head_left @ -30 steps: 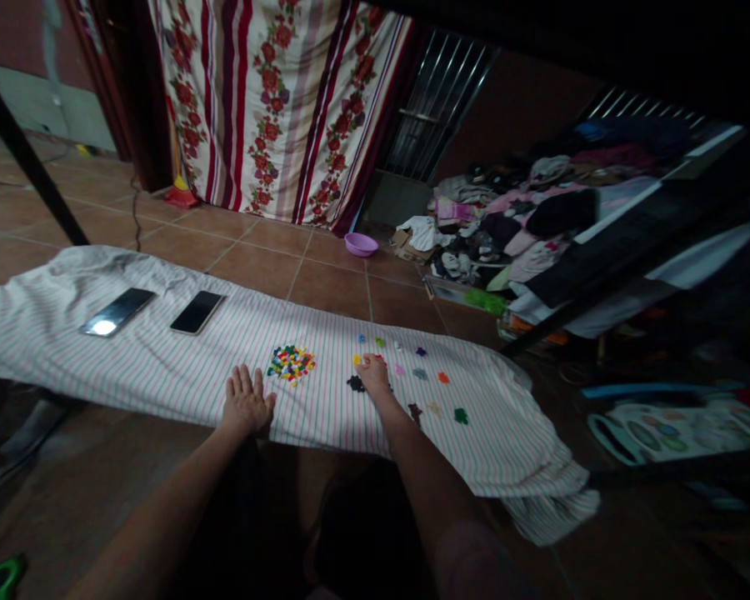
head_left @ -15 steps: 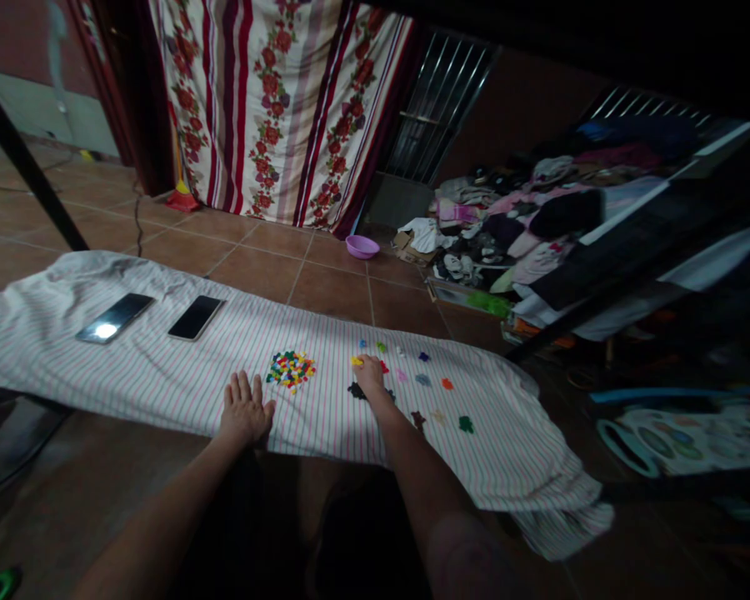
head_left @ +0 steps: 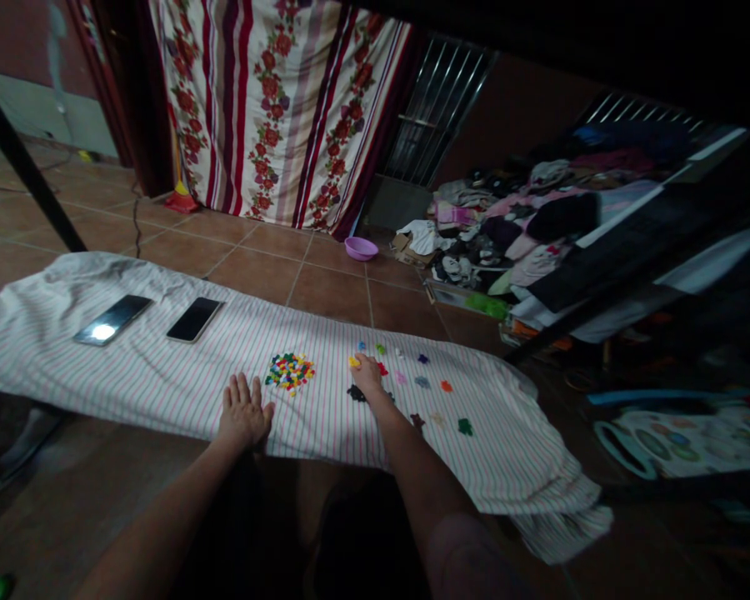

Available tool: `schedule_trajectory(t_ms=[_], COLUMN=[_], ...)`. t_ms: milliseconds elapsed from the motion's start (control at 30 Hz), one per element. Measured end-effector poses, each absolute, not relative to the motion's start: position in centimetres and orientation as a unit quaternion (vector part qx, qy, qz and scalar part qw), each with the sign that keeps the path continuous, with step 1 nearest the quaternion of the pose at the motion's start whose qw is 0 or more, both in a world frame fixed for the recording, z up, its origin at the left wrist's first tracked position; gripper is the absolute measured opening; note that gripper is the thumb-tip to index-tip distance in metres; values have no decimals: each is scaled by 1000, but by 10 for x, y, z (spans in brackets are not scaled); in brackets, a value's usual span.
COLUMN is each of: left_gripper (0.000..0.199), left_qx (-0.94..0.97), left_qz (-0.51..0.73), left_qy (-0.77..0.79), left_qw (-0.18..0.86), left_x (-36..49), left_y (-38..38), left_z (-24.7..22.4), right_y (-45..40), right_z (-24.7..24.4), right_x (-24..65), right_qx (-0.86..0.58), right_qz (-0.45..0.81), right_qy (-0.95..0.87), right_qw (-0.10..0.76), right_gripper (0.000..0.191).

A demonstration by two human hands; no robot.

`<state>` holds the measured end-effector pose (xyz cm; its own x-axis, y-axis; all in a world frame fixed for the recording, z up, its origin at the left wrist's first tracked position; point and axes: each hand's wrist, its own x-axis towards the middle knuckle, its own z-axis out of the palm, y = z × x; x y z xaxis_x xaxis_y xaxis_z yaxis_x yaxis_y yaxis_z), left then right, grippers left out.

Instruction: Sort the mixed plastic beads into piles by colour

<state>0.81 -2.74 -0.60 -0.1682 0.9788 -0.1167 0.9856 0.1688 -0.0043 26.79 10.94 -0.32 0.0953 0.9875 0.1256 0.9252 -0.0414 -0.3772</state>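
The left hand (head_left: 243,412) is lying wide and flat on the cloth-covered bench (head_left: 328,425), near the mixed pile (head_left: 290,372). Beyond, the right hand (head_left: 368,375) is bunching narrowly at the yellow pieces (head_left: 353,362), seemingly adjusting them, its hold unclear; the next move is probably calling for delicacy.

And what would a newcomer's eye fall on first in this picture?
The flowered curtain at the back would probably draw the eye first, being large and bright. Next is the pile of mixed coloured pieces on the striped cloth, between the left hand and the right hand, which is at some small yellow pieces. Two phones lie farther left.
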Motion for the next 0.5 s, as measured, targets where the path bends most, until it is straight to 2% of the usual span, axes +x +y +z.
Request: schedule_trajectory(t_ms=[200,367,500], left_gripper=[71,71,72], left_qx=[644,643,642], left_qz=[-28,-22,-35], left_qy=[763,764,764], left_qw=[39,46,54], left_x=[8,8,7], left_y=[-28,-28,-28], left_z=[-4,-3,0], right_y=[104,95,88], right_z=[3,6,5], right_x=[270,261,238], right_qx=[-732,-672,-591], right_qz=[84,67,113], right_qy=[-650,-692,-744], right_qw=[185,255,291], right_gripper=[38,33,27])
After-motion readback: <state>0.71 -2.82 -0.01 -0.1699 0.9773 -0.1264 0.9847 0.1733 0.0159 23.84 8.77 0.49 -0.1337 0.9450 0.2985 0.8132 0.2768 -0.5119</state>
